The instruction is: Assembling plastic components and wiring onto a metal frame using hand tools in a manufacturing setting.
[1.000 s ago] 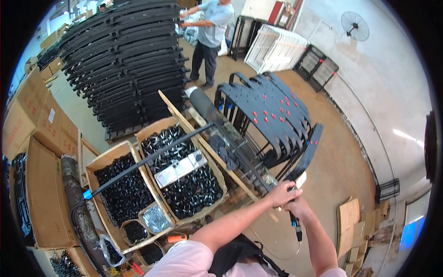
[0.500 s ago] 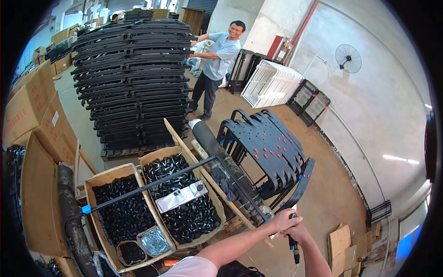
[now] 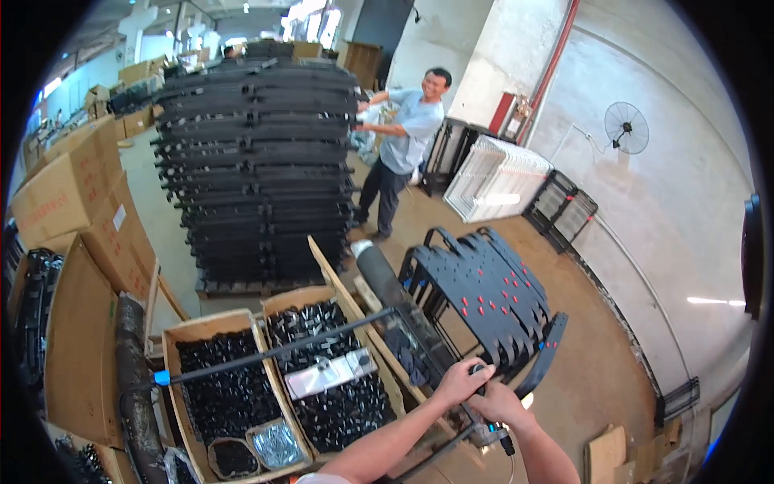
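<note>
Left hand [image 3: 463, 382] and right hand [image 3: 498, 403] are wrapped around a dark, cylindrical powered driver [image 3: 505, 440] by the slim, black metal-tube frame's [image 3: 339, 329] right end; probably rigid, fairly heavy, best gripped mid-barrel.

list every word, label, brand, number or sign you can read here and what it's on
Nothing reads clearly enough to quote.
Red print on the stacked cardboard carton: small and blurred, not readable with certainty.
White label on a carton's side: too small to read.
Red-and-white panel by the wall: any lettering is too small.
Handheld tool: no print can be made out.
</note>
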The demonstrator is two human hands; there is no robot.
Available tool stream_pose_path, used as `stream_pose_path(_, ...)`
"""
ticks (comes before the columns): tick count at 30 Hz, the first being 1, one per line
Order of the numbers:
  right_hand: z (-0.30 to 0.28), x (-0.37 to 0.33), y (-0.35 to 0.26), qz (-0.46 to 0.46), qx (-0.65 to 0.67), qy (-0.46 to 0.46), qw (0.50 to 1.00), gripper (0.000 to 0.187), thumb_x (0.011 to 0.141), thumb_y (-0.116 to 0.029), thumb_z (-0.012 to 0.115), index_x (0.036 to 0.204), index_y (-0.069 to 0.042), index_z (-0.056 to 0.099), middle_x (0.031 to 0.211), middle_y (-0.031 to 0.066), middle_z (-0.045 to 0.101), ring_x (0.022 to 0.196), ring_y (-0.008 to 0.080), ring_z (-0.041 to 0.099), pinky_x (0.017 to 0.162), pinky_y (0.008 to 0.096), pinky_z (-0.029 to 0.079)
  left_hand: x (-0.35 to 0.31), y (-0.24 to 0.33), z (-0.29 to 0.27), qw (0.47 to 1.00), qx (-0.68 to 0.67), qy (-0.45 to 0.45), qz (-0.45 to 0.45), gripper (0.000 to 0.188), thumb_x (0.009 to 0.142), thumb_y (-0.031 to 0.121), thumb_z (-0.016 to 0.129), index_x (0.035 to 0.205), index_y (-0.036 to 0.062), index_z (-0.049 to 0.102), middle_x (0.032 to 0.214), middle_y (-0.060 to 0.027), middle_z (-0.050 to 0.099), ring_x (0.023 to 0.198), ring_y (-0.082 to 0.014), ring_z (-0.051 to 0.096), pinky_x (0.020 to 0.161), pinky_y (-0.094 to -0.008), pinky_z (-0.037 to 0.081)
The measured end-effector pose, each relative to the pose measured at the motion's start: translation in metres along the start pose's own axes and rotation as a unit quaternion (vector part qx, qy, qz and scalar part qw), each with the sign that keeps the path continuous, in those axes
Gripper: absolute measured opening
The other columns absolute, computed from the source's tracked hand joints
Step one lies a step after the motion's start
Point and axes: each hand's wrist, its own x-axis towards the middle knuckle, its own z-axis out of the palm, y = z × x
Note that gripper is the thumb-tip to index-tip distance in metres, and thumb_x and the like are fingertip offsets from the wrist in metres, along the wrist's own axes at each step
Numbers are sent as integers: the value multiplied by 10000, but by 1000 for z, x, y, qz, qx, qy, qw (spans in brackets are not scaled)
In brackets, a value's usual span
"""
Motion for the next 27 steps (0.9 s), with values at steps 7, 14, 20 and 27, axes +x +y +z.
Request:
stream_pose_path(7,-11,136,-27,-130,-55,-26,990,489,901,-460,696,784,11,760,706,123,755,636,259,758,716,418,616,60,-21,-75,989,31,147,-8,390,983,404,732,1033,18,749,958,-113,750,923,-170,669,875,-366,540)
stream_pose_path(14,-68,224,-128,-217,-40,-46,974,471,851,-296,636,1126,83,692,737,196,748,703,314,768,742,450,608,147,14,-169,978,13,209,-18,345,1004,368,722,997,24,732,920,9,673,889,-91,568,807,-306,499)
stream_pose_path(20,-63,273,-156,-198,-64,-58,976,550,858,-304,607,1245,80,678,732,164,753,769,292,774,774,427,597,179,-6,-208,979,-55,194,-41,299,1037,359,695,953,72,713,908,15,647,854,-95,559,794,-285,465)
stream_pose_path(27,-57,281,-154,-168,-95,-33,981,394,866,-282,593,1025,44,747,729,149,753,747,287,763,757,429,594,190,-21,-206,978,-65,192,-42,326,1021,383,703,918,73,715,912,13,656,866,-94,563,797,-278,460)
